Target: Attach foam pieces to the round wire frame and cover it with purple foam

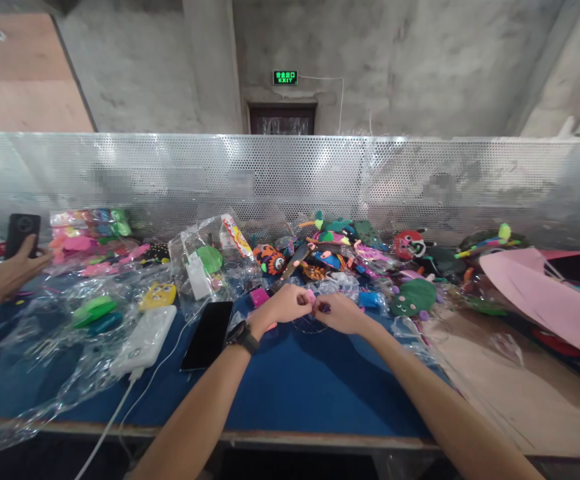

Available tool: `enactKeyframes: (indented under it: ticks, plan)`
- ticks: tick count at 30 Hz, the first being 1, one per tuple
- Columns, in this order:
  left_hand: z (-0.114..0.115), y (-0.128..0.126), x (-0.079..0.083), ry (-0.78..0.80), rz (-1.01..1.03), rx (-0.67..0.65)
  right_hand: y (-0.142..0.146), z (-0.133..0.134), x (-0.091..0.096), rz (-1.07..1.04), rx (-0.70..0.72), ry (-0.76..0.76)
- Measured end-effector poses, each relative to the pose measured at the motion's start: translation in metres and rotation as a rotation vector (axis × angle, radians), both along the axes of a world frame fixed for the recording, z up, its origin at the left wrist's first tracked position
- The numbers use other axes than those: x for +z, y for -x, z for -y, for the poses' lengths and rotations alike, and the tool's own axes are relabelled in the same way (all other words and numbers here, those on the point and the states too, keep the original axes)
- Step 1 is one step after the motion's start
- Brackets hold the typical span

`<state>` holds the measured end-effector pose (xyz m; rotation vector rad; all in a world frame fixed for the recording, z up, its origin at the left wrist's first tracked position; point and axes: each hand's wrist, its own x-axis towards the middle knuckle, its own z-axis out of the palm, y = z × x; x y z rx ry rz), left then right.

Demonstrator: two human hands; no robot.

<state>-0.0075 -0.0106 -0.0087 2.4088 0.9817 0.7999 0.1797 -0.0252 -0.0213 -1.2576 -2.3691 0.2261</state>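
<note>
Both hands meet over the blue tabletop [320,387], fingertips almost touching. My left hand [287,305], with a dark watch [243,338] on its wrist, is closed in a pinch on a small pink piece [311,295], which looks like soft clay. My right hand [341,313] is closed too, its fingertips pressed together beside the piece; what they hold, if anything, is hidden. Clear plastic wrapping [337,285] lies just behind the hands. A magenta packet [259,297] is left of them and a blue packet [371,299] right of them.
A black phone [208,335] and a cabled white power bank [147,339] lie to the left. Colourful figures, such as a green one [415,297], line the metal screen [295,173]. Pink sheets [545,287] stand at right. Another person's hand [0,273] holds a phone [21,233] at far left.
</note>
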Motion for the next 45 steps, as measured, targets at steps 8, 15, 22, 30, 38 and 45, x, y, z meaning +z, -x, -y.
enactKeyframes:
  ticks: [8,15,22,30,38,45]
  plan:
    - [0.0025,-0.0011,0.002,-0.004,0.011,0.003,0.0006,0.0024,0.003,0.003,-0.008,0.013]
    - [0.0037,-0.0007,0.0033,-0.005,0.006,0.0,0.0009,0.0024,0.0035,0.01,-0.015,0.02]
    - [0.0069,-0.0009,0.0064,0.008,0.017,-0.008,0.0012,0.002,0.0034,0.014,-0.02,0.023]
    - [0.0047,-0.0012,0.0048,0.031,0.017,-0.007,0.0016,0.0026,0.0036,0.005,-0.007,0.016]
    - [0.0041,-0.0012,0.0038,0.008,0.003,0.004,0.0008,0.0015,0.002,0.007,-0.008,0.016]
    - [0.003,-0.0015,0.0024,0.009,0.004,0.006,0.0006,0.0009,0.0007,0.009,-0.005,0.002]
